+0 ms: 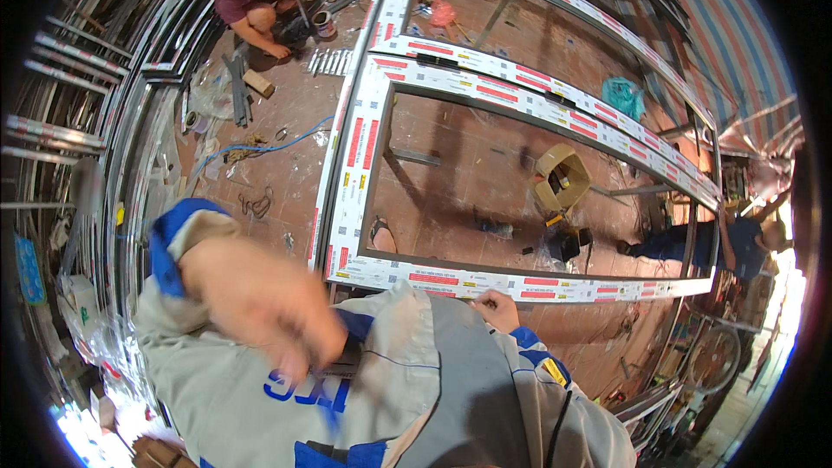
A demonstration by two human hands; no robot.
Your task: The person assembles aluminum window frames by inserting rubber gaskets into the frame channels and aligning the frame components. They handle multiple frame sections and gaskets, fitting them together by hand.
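Observation:
My left hand [273, 299] is raised in front of my grey and blue jacket [407, 390], fingers pointing down near the chest. Motion smears those fingers, so whether they hold anything is unclear. Beside the near rail of a large metal frame [485, 284] is my right hand [498, 310], its fingers curled in. What they hold, if anything, is hidden. White protective film with red marks covers the frame, which has two wide openings and dark inner edges.
Far left, a co-worker [260, 0] crouches by a paint can [324, 24] and metal bars. Another person [745, 243] is at the right end. Through the frame show a cardboard box [562, 178] and a teal bag [622, 97]. A blue hose [260, 147] crosses the tiles.

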